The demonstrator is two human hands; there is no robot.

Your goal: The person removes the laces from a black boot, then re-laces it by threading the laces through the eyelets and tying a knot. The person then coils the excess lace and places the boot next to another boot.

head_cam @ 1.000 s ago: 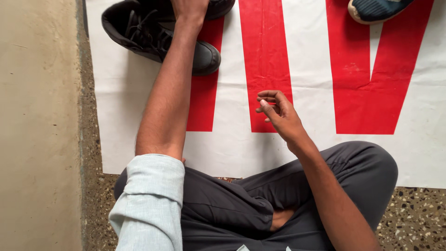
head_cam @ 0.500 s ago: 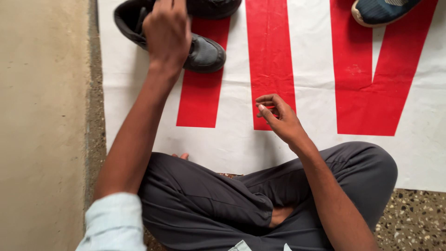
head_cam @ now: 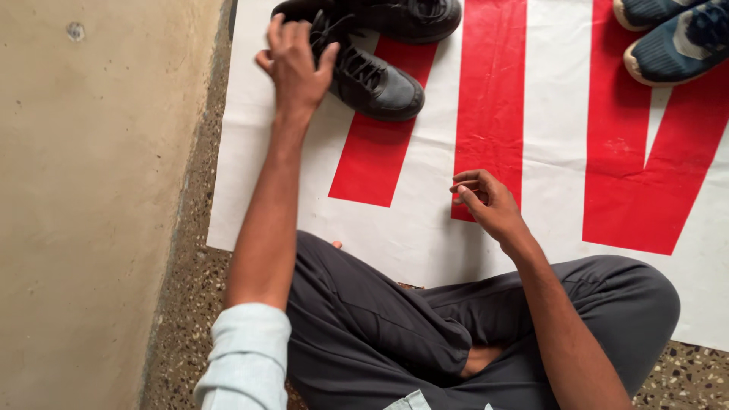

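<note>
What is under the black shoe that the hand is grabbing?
Under the black shoe lies a white sheet with red stripes, spread over speckled floor. The left hand covers the shoe's heel end, so what lies beneath there is hidden.

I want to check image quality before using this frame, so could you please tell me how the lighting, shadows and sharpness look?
Head view: soft, even light, no glare; faint shadows beside the black shoe and under the right hand; left hand on the shoe's heel looks sharp, as does the red-and-white sheet; blue shoes are cut by the top edge.
</note>
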